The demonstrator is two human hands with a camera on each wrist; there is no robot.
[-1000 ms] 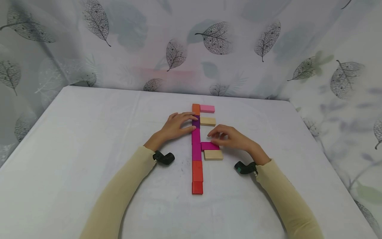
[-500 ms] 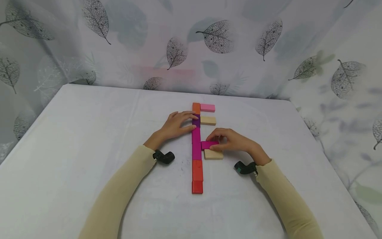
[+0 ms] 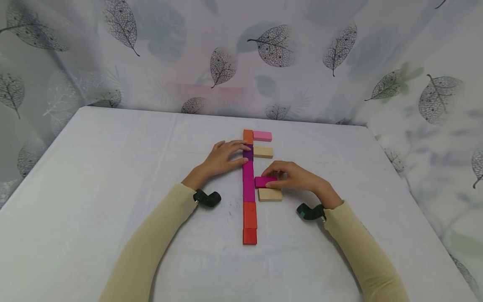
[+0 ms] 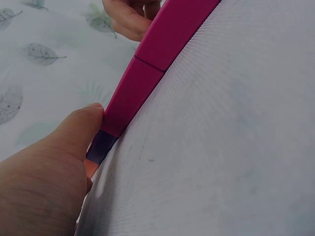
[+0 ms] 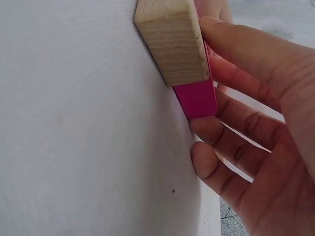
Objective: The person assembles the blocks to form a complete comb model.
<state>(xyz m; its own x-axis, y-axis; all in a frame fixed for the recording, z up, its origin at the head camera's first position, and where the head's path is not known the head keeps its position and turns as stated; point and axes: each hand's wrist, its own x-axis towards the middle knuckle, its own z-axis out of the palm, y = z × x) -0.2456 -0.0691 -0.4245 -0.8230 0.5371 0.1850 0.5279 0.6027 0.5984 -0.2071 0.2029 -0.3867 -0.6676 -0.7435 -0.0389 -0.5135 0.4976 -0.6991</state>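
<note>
A column of coloured blocks runs away from me: red [image 3: 250, 236], orange-red [image 3: 250, 215], magenta [image 3: 248, 181], purple [image 3: 247, 154] and orange [image 3: 247, 136]. My left hand [image 3: 220, 160] rests on its far part, fingers extended over the purple block; the left wrist view shows its thumb [image 4: 88, 118] against the magenta part. Right of the column, my right hand [image 3: 296, 176] pinches a loose magenta block [image 3: 261, 182] between thumb and fingers. A plain wooden block [image 3: 270, 195] lies just on its near side. In the right wrist view, that wooden block [image 5: 172, 44] partly hides the magenta one [image 5: 199, 101].
Farther off, a second wooden block [image 3: 263, 152] and a pink block [image 3: 262, 136] stick out from the column's right side. Everything lies on a white-covered table [image 3: 113, 188]. A leaf-patterned cloth [image 3: 196, 50] hangs behind it.
My right hand has come down onto the loose magenta block and taken hold of it. The block has shifted slightly away from the near wooden block. My left hand has stayed put.
</note>
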